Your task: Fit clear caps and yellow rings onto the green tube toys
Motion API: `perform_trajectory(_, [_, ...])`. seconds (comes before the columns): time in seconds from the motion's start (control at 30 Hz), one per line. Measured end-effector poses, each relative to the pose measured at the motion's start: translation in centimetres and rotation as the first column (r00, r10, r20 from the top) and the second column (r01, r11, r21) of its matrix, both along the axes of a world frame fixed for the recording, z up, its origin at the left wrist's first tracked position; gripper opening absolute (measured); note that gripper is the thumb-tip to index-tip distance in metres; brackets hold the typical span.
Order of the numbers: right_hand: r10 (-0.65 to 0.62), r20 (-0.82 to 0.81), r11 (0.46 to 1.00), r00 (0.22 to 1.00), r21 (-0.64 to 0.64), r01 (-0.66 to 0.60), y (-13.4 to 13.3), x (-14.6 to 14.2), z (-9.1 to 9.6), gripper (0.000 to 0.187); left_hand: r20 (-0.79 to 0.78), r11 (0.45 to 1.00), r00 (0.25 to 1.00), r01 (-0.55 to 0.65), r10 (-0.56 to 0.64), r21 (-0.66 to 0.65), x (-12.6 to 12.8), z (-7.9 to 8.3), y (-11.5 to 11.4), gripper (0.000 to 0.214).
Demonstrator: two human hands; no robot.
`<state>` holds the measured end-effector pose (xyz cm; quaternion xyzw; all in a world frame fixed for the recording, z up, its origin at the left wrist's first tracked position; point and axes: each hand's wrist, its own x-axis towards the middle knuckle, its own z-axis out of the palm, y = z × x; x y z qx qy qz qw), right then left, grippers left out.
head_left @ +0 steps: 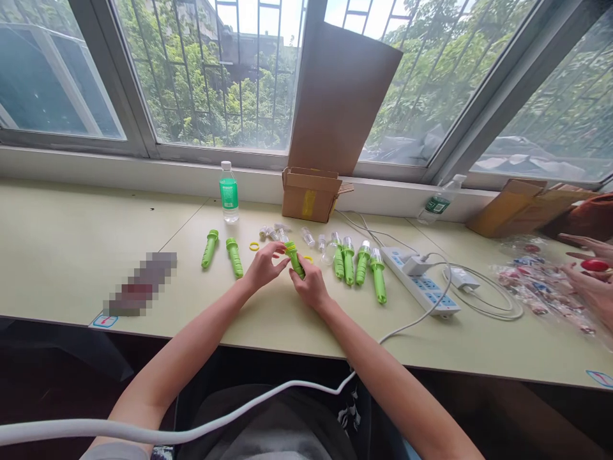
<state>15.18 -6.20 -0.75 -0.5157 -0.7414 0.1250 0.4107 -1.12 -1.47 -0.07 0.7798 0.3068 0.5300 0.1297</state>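
My right hand (312, 284) is wrapped around the lower part of a green flashlight-shaped handle (294, 257), which tilts with its yellow-ringed head up. At that head, the fingertips and thumb of my left hand (262, 265) close in from the left and touch it. Two more green handles without clear tops, one (209, 249) farther left and one (234, 257) nearer, lie on the table. To the right lie several green handles with clear tops (363, 262). A yellow ring (254, 246) lies left of my hands, and clear plastic caps (308, 237) are scattered behind them.
Behind stand a water bottle (228, 195) and an open cardboard box (309, 199). A power strip (421, 284) with white cables lies right. Farther right, another person's hands (591, 275) hold something red above plastic-wrapped items (541, 281). A white cable (230, 421) crosses before my body.
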Motion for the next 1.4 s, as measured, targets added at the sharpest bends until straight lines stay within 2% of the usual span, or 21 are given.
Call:
perform_trajectory(0.23, [0.082,-0.115,0.993,0.990,-0.078,-0.092,0.0,0.2,0.6,0.033,-0.071,0.999,0.997,0.025,-0.023,0.027,-0.8,-0.2,0.8,0.021])
perform_trajectory(0.47, [0.142,-0.146,0.984,0.979,-0.089,-0.156,-0.2,0.3,0.7,0.035,-0.128,0.996,0.991,-0.019,0.029,0.084,-1.2,-0.2,1.0,0.012])
perform_trajectory(0.7, [0.054,-0.157,0.981,0.986,-0.178,-0.082,0.5,0.6,-0.2,0.046,-0.093,0.996,0.995,-0.031,0.039,0.086,-0.9,0.3,0.3,0.020])
perform_trajectory(0.9, [0.090,-0.188,0.982,0.978,-0.148,-0.119,0.3,0.5,0.0,0.045,-0.091,0.995,0.994,-0.049,0.057,0.086,-0.9,0.0,0.4,0.020])
perform_trajectory(1.13, [0.029,-0.219,0.988,0.975,-0.140,-0.061,0.6,0.4,-0.2,0.031,-0.079,0.993,0.993,-0.082,0.089,0.084,-0.7,0.0,0.3,0.022])
perform_trajectory(1.27, [0.047,-0.277,0.983,0.960,-0.160,-0.094,0.5,0.4,-0.1,0.031,-0.081,0.992,0.992,-0.086,0.093,0.093,-0.7,0.1,0.2,0.022])
perform_trajectory(1.4, [0.055,-0.434,0.939,0.899,-0.283,-0.194,0.5,0.5,0.2,0.037,-0.080,0.997,0.995,-0.055,0.060,0.062,-0.6,0.1,0.3,0.018])
